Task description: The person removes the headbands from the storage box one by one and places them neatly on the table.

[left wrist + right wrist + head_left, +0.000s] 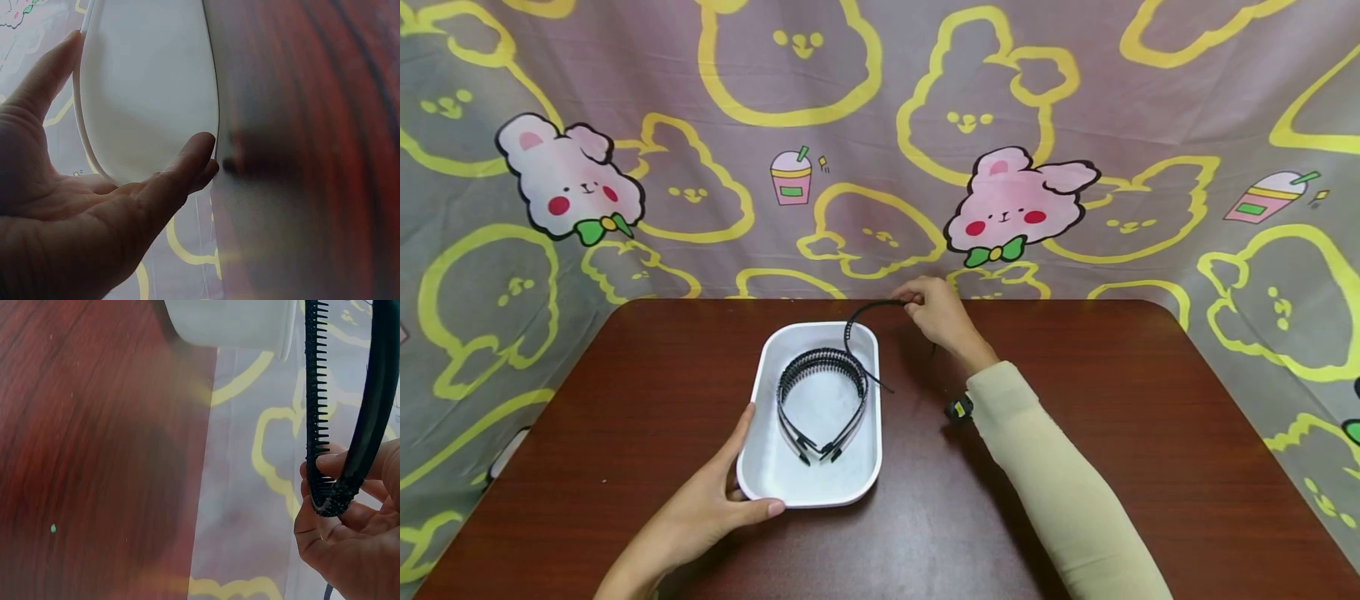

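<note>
My left hand [707, 500] grips the near left corner of a white plastic tray [808, 497], thumb along the near rim and a finger along the left side. Several black toothed headbands [784, 400] lie nested inside the tray, their ends toward me. Beyond the tray's right side, my right hand [942, 312] pinches another black headband [872, 305] by its curved middle. One arm of that headband hangs over the tray's right rim. In the right wrist view, the comb teeth of the held headband [316, 394] show between thumb and fingers. The left wrist view shows the tray [150, 81] tilted in the hand.
The tray stands on a dark brown wooden table [1075, 400]. A cartoon-printed curtain [865, 167] hangs behind the table's far edge and along both sides. A small black device [958, 408] is strapped at my right wrist.
</note>
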`<state>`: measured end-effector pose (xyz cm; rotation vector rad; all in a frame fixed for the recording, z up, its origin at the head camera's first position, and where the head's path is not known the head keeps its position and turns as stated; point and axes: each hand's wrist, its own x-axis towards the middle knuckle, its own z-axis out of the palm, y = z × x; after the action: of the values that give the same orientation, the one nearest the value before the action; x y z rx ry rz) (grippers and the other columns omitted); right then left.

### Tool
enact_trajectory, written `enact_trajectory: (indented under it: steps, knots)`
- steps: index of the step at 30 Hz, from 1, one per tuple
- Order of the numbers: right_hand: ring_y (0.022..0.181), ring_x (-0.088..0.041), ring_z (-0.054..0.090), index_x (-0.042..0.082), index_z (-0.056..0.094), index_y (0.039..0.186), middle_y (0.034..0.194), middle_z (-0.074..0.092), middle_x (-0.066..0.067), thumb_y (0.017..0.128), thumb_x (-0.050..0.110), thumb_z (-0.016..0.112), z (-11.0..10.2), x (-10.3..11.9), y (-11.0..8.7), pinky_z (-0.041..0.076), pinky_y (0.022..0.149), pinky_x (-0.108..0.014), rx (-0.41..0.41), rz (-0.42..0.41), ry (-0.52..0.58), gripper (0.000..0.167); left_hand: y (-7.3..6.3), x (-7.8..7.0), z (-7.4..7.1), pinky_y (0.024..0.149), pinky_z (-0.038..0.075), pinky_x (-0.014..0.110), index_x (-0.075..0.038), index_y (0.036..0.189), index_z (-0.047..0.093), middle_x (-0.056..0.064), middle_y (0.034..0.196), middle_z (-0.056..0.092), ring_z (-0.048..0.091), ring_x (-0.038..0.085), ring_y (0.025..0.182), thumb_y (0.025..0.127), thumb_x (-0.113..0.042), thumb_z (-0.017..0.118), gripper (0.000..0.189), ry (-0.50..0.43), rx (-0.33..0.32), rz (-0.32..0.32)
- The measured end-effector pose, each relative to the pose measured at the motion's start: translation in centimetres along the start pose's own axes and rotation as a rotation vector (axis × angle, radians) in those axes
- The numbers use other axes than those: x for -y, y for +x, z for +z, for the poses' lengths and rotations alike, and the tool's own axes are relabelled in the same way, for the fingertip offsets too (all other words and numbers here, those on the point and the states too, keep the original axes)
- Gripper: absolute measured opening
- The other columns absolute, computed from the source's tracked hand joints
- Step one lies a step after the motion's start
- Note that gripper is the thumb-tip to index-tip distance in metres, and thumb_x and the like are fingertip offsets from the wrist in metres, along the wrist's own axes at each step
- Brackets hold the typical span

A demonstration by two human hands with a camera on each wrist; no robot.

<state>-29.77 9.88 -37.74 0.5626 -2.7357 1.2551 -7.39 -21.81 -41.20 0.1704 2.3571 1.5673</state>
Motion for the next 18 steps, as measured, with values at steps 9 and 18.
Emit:
enact_trajectory:
  steps: [9, 18]
  knots:
    - [0.103, -0.032, 0.067, 0.0, 0.079, 0.114, 0.118, 0.075, -0.018, 0.096, -0.006, 0.058, -0.7, -1.0, 0.0, 0.052, 0.089, -0.042, -0.025, 0.027, -0.012, 0.029, 0.0, 0.0, 0.0, 0.082, 0.056, 0.02, -0.023, 0.17, -0.005, 0.028, 0.172, 0.008, 0.068, 0.015, 0.102, 0.085, -0.017, 0.088, 0.126, -0.003, -0.001, 0.025]
    - [0.1, -0.031, 0.063, -0.001, 0.078, 0.114, 0.118, 0.074, -0.019, 0.096, -0.006, 0.057, -1.4, -2.1, 0.3, 0.05, 0.086, -0.041, -0.034, 0.056, -0.001, 0.028, 0.0, 0.1, 0.0, 0.083, 0.056, 0.02, -0.023, 0.17, -0.006, 0.029, 0.171, 0.012, 0.068, 0.016, 0.104, 0.086, -0.015, 0.088, 0.126, -0.018, 0.004, 0.016]
